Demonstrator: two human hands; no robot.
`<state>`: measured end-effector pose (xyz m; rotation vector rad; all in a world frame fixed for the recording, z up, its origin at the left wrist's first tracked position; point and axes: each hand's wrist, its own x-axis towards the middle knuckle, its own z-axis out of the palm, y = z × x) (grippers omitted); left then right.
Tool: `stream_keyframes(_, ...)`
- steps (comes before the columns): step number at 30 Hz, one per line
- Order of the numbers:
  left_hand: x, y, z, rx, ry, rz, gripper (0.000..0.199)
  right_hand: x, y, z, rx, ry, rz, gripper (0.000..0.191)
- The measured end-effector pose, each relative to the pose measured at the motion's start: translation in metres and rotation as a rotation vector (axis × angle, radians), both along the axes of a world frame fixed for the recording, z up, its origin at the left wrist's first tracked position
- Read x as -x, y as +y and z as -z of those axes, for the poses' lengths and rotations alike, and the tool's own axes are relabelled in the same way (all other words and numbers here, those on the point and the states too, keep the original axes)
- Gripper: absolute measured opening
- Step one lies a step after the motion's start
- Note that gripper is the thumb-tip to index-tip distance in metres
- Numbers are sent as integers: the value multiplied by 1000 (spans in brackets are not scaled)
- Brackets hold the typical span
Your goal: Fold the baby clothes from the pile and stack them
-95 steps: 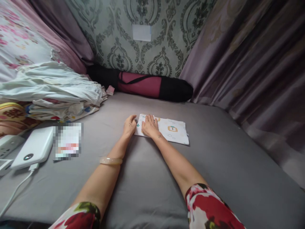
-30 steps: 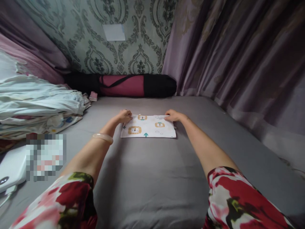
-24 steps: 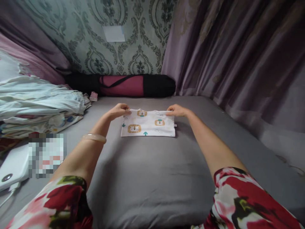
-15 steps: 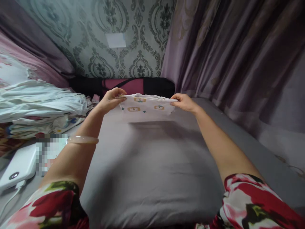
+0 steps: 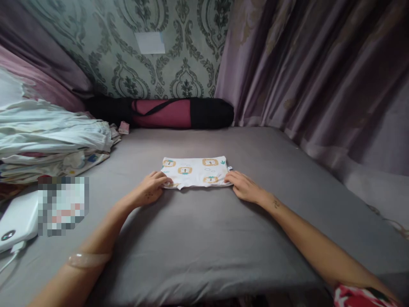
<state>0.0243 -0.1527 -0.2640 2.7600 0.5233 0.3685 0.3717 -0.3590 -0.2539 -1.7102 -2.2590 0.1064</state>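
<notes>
A white cloth [image 5: 194,170] with orange and green prints lies folded into a wide rectangle on the grey sheet [image 5: 204,238]. Its near left corner is pinched by my left hand [image 5: 152,187]. At the near right corner, my right hand [image 5: 244,186] grips the edge, with a small tag showing just beyond the fingers. The near edge of the cloth is slightly uneven.
Stacked pale clothes [image 5: 54,132] are at the left, with a white power bank [image 5: 21,219] and cable nearer, beside a blurred-out item [image 5: 65,204]. A black and pink bag [image 5: 162,113] lies along the wall. Purple curtains [image 5: 303,76] hang at the right.
The cloth, held up in the air before, has come down onto the sheet and towards me. Both hands have lowered with it, still at its two sides.
</notes>
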Motion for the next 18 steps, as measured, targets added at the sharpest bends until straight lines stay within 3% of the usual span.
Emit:
stream_keyframes(5,-6,-6,-22,-16,8,-27,38,0,11,1,28,-45,153,35)
stream_keyframes(9,-26,-10,-28,-51,-29,-182,35,15,44,12,15,-21,266,41)
stream_keyframes(13,-43,-12,-8,-77,-59,-268,37,37,77,11,78,-10,305,60)
stream_keyframes(18,-41,-10,20,-78,-9,-363,46,39,92,10,202,-38,468,70)
